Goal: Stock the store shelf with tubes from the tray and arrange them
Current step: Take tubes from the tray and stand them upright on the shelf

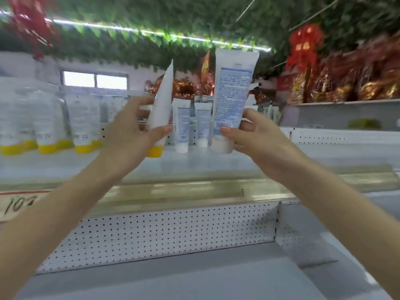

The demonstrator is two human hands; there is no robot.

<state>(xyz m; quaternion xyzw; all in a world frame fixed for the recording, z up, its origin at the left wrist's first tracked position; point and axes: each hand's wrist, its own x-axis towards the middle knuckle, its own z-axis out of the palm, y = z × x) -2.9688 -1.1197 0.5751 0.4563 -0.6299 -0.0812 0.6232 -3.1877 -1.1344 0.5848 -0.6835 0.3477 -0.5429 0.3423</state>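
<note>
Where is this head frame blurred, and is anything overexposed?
Head view: motion blur smears the edges, worst on the shelved yellow-capped tubes at left and the red-gold packets at right. Head view, centre: the white-capped tube in the right hand is sharpest, though its print is unreadable. Head view, top: the window and light strip are blown out to white.

Our left hand (pixel 127 137) holds the left tube (pixel 161 105), our right hand (pixel 257 139) the right tube (pixel 232 89), over the shelf (pixel 194 164); two standing tubes (pixel 183 124) sit behind, between them; a tube row (pixel 80 118) stands left.
</note>
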